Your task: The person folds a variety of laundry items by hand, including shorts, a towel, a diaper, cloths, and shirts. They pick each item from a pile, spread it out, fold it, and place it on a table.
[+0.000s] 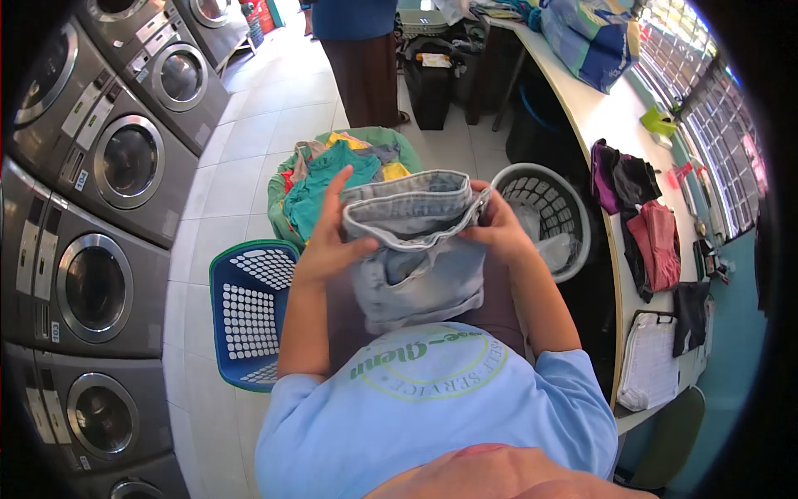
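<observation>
Denim garment (420, 291) upright over the lap (504, 309), both hands at its waistband (407, 246).
I have the left hand (331, 249) clamped on the left side and the right hand (504, 231) pinching the right, with the grey basket (583, 218) at near right of the pile of clothes (332, 185). I judge the next move calls for even grips, keeping the layers aligned.

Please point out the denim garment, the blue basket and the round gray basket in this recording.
Denim garment (440, 291), head view: faded fabric below the open waistband.
Blue basket (218, 320), head view: left side wall, near the rim.
Round gray basket (585, 224), head view: right side of the rim.
</observation>
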`<state>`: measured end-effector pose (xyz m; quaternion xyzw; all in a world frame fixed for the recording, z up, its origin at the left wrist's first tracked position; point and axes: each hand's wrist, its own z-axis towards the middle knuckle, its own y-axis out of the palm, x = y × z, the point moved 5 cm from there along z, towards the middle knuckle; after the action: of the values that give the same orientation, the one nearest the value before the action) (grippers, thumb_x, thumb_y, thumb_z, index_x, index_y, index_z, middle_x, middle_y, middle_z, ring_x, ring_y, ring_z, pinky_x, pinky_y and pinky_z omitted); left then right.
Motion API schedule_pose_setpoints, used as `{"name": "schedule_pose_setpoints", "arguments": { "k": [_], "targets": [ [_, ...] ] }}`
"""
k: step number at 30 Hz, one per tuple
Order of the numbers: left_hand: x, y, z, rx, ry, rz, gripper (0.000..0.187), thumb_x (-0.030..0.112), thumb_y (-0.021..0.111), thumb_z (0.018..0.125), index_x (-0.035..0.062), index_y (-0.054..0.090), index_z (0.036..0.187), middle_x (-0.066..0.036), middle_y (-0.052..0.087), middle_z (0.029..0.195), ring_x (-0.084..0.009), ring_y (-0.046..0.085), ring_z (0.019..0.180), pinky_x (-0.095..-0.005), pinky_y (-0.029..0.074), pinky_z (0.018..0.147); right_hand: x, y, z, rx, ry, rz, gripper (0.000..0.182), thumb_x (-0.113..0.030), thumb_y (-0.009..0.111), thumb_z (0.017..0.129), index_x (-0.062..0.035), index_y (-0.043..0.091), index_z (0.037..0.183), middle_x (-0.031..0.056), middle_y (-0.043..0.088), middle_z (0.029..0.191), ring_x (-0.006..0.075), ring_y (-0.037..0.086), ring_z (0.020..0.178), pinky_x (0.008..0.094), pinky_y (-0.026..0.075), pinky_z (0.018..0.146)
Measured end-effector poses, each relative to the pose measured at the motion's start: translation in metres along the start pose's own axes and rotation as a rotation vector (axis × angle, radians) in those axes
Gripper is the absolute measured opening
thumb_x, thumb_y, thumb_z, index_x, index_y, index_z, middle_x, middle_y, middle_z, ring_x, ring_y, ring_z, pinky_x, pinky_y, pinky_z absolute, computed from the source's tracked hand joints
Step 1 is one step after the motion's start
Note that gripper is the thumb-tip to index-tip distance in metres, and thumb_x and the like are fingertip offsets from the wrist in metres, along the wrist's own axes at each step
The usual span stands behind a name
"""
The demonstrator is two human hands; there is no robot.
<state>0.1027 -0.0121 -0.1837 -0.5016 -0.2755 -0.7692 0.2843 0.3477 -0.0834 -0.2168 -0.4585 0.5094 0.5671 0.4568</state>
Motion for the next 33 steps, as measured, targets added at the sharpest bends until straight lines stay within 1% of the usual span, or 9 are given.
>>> {"name": "schedule_pose_setpoints", "arguments": {
  "k": [6,7,9,11,13,18,22,26,33],
  "targets": [
    [-0.013,0.034,0.008,0.014,0.092,-0.026,0.105,-0.005,0.075,0.067,0.0072,0.008,0.147,-0.014,0.050,0.126,-0.0218,0.051,0.115,-0.0337,0.040,0.098,-0.057,-0.009,-0.012,0.337,-0.437,-0.412,0.104,0.021,0.061,0.061,-0.0108,0.015,0.149,0.0092,0.063,0.105,0.0161,0.061,0.097,0.0278,0.043,0.090],
    [-0.019,0.040,0.006,0.019,0.118,-0.027,0.102,-0.004,0.074,0.067,0.0070,0.011,0.147,-0.014,0.052,0.125,-0.0213,0.052,0.114,-0.0334,0.041,0.097,-0.057,-0.014,-0.021,0.409,-0.418,-0.436,0.092,0.018,0.062,0.064,-0.0084,0.025,0.145,0.0093,0.063,0.106,0.0184,0.059,0.101,0.0297,0.043,0.091],
    [-0.020,0.049,0.000,0.021,0.282,0.596,0.082,-0.004,0.072,0.065,0.0061,0.034,0.137,-0.011,0.057,0.116,-0.0224,0.056,0.110,-0.0325,0.043,0.094,-0.040,-0.038,-0.036,0.476,-0.589,-0.743,0.069,0.011,0.065,0.066,-0.0062,0.045,0.130,0.0093,0.062,0.104,0.0214,0.058,0.102,0.0316,0.044,0.090],
    [-0.062,0.061,-0.010,-0.145,0.134,0.463,0.055,0.001,0.070,0.066,0.0061,0.052,0.117,-0.009,0.059,0.111,-0.0225,0.057,0.108,-0.0336,0.043,0.092,-0.026,-0.049,-0.067,0.399,-0.553,-1.048,0.044,0.004,0.068,0.069,-0.0061,0.057,0.111,0.0094,0.061,0.104,0.0234,0.056,0.100,0.0325,0.045,0.088],
    [-0.110,0.079,-0.029,-0.369,0.152,0.577,0.045,0.005,0.069,0.067,0.0063,0.055,0.109,-0.009,0.059,0.103,-0.0250,0.058,0.100,-0.0347,0.044,0.087,0.031,-0.073,-0.100,0.284,-0.451,-1.187,0.042,-0.002,0.072,0.066,-0.0046,0.055,0.105,0.0087,0.056,0.105,0.0211,0.055,0.099,0.0333,0.043,0.087],
    [-0.191,0.115,-0.087,-0.693,-0.233,0.408,0.047,0.008,0.068,0.065,0.0063,0.055,0.110,-0.011,0.058,0.104,-0.0277,0.058,0.100,-0.0361,0.046,0.085,0.160,-0.090,-0.193,0.367,0.089,-0.436,0.033,0.003,0.063,0.079,-0.0046,0.051,0.109,0.0046,0.057,0.101,0.0143,0.055,0.097,0.0285,0.044,0.088],
    [-0.188,0.107,-0.074,-0.693,-0.138,0.419,0.059,0.013,0.072,0.068,0.0050,0.049,0.122,-0.014,0.057,0.109,-0.0273,0.057,0.104,-0.0337,0.044,0.090,0.153,-0.087,-0.195,0.340,0.017,-0.713,0.033,0.005,0.061,0.081,-0.0042,0.050,0.111,0.0041,0.058,0.098,0.0113,0.057,0.091,0.0257,0.047,0.083],
    [-0.198,0.101,-0.085,-0.503,-0.423,0.066,0.082,0.010,0.077,0.065,0.0052,0.034,0.135,-0.014,0.056,0.115,-0.0218,0.055,0.110,-0.0328,0.042,0.094,0.147,-0.080,-0.192,0.368,-0.014,-0.712,0.039,0.004,0.065,0.079,-0.0044,0.049,0.114,0.0041,0.058,0.100,0.0118,0.056,0.093,0.0269,0.046,0.085],
    [-0.213,0.080,-0.083,-0.512,-0.278,0.177,0.046,0.003,0.072,0.069,0.0050,0.058,0.112,-0.007,0.061,0.107,-0.0155,0.058,0.102,-0.0293,0.044,0.090,0.144,-0.069,-0.189,0.342,-0.091,-0.818,0.052,-0.001,0.074,0.071,-0.0039,0.051,0.117,0.0072,0.060,0.106,0.0160,0.058,0.100,0.0300,0.045,0.090]
  ]
}}
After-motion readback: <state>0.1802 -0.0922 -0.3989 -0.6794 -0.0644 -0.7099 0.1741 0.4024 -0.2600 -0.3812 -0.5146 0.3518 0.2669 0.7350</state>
